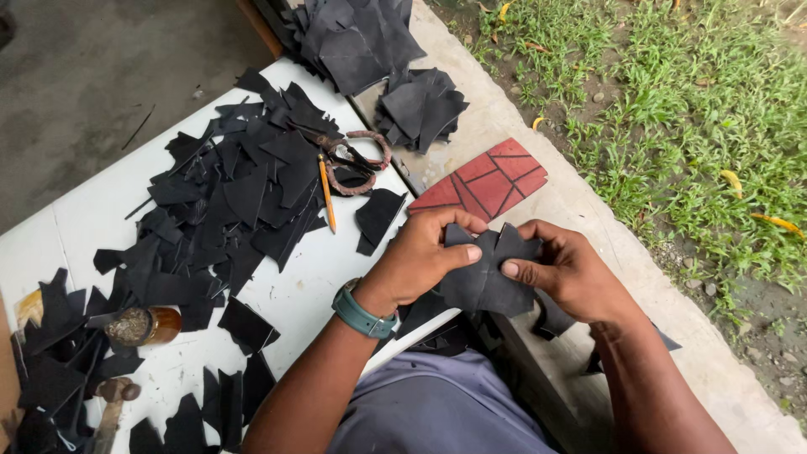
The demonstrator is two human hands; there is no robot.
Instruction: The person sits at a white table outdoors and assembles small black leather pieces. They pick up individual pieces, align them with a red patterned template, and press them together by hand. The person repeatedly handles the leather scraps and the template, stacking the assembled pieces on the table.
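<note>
Both my hands hold a black cut piece of leather-like material (486, 282) over my lap. My left hand (424, 256), with a teal watch on its wrist, pinches the piece's left side with the thumb on top. My right hand (565, 269) grips the right side, thumb pressed near the middle. The piece has several pointed lobes, and more black sheets seem to lie under it.
A white table (92, 210) on the left carries many black offcuts (235, 202), a yellow pencil (326, 193), scissors with wrapped handles (357, 160), a small jar (147, 326) and a hammer (113, 403). Black stacks (416, 105) and a red patterned sheet (492, 178) lie on the concrete ledge; grass beyond.
</note>
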